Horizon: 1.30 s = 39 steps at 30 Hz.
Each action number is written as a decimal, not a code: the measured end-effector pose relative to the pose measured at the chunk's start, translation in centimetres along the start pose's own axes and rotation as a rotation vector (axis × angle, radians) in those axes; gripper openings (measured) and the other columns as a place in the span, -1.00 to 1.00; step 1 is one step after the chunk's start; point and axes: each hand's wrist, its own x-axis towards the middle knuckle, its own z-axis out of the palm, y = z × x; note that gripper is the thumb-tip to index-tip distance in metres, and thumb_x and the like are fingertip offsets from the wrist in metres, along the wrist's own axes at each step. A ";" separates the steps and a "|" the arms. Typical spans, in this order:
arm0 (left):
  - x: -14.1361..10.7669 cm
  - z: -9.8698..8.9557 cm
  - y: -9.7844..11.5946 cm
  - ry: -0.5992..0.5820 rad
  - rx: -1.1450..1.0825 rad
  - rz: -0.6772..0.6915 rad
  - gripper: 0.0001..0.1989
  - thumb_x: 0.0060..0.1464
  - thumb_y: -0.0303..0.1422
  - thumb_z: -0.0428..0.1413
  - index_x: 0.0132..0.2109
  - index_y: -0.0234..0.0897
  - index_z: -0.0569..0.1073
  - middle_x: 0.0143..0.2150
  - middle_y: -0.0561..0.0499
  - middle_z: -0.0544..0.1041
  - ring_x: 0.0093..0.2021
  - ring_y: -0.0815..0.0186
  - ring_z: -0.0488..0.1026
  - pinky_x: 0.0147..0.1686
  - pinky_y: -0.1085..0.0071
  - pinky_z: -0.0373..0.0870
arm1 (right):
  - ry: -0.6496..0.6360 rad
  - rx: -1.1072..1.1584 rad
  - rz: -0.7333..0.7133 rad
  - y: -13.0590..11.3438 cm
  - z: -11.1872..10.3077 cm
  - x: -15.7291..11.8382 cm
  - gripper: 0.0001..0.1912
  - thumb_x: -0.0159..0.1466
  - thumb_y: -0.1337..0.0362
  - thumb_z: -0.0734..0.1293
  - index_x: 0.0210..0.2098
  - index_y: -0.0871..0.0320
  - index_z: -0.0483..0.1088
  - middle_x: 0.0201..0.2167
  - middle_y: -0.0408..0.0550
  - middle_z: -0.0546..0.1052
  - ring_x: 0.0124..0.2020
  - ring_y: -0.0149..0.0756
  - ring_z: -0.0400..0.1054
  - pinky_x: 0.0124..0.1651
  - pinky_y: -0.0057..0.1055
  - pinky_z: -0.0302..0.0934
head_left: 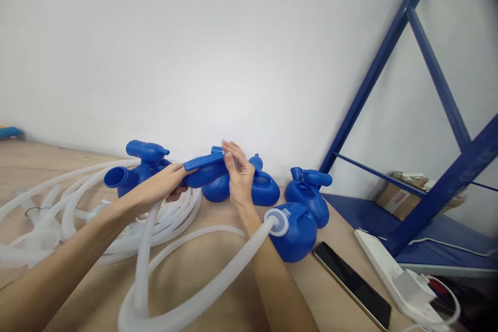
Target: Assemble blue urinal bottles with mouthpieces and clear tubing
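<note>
My left hand [176, 180] is closed around a blue plastic urinal head [206, 166], held tilted above the table. At its far right end, my right hand [239, 174] has the thumb against the piece and the fingers stretched upward, slightly blurred. A translucent corrugated hose [206, 282] loops from below my left hand to the white cap [277, 222] of a blue urinal bottle [298, 233] beside my right forearm. Part of the head's underside is hidden by my left hand.
More blue urinal bottles stand by the wall, one at the right [307, 197] and one at the left [146, 166]. Coiled clear hoses [171, 233] lie at left. A phone [352, 282], a power strip [383, 264] and a blue metal frame [373, 72] are at right.
</note>
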 end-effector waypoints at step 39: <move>14.0 21.9 -1.3 -0.411 0.751 1.124 -0.45 0.43 -0.21 -0.05 0.44 -0.25 0.06 0.23 -0.27 0.43 0.19 0.06 0.44 0.13 0.15 0.44 | -0.378 -0.630 0.659 -4.1 -26.8 -9.0 -0.24 0.06 -0.07 0.59 0.21 -0.10 0.45 0.18 -0.02 0.54 0.30 0.13 0.33 0.38 0.09 0.17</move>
